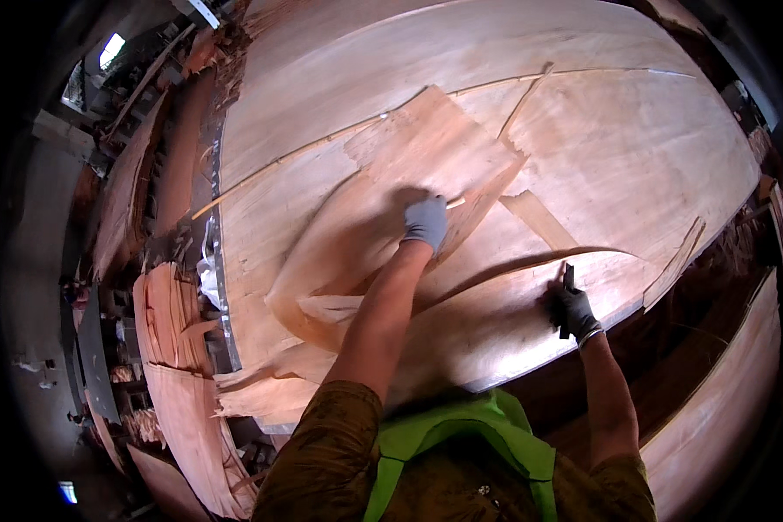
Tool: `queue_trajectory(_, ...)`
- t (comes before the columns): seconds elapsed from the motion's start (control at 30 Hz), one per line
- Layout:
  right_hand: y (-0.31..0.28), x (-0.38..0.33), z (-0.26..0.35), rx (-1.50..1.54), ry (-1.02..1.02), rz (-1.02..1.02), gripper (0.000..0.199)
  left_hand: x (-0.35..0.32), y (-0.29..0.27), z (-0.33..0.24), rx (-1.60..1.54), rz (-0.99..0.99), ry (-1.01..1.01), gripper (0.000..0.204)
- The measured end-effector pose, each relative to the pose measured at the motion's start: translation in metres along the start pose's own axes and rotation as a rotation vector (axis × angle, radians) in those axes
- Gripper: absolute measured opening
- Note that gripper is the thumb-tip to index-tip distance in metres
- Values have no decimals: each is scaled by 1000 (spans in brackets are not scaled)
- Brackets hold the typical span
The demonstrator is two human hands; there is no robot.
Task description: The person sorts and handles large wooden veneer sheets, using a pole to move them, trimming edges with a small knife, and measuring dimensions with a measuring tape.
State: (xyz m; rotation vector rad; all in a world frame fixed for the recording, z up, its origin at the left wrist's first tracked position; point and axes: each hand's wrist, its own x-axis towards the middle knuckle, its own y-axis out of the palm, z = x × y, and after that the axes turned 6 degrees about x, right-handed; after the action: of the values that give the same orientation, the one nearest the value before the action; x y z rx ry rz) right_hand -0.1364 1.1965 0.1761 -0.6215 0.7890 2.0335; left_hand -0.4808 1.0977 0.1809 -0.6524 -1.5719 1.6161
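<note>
My left hand [426,220], in a grey glove, is closed over a loose torn sheet of wood veneer [431,130]. From its fingers sticks out a short pale strip [456,203]; what else they grip is hidden. The loose veneer curls up at its near left end, by my forearm. My right hand [576,309], in a darker glove, is wrapped round a narrow black hand tool [568,278] close to the near edge of the large veneer sheet [635,157]. The exact kind of tool is too dark to tell. A long veneer offcut [531,258] curves between my hands.
Narrow veneer strips [539,219] lie across the sheet, with a long thin one [296,152] farther off. Stacked reddish veneer [170,322] stands left of the work surface. More sheets [722,400] lean at the lower right, beyond a dark gap.
</note>
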Motion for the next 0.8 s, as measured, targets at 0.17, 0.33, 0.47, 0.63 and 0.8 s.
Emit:
queue_trajectory(0.17, 0, 2, -1, 49, -75, 39, 59, 15, -42, 72, -246, -44, -340, 18)
queue_trajectory(0.33, 4, 7, -5, 52, -63, 106, 53, -33, -119, 257, -388, -411, -338, 21)
queue_trajectory(0.47, -12, 23, -25, 93, -131, 141, 22, -116, -238, 353, -794, -707, -536, 18)
queue_trajectory(0.63, -12, 12, -10, -421, -97, 108, 17, -262, -373, 466, -148, -677, -561, 11)
queue_trajectory(0.8, 83, -52, -27, -525, -359, 441, 13, -351, -465, 475, 626, -444, -666, 25)
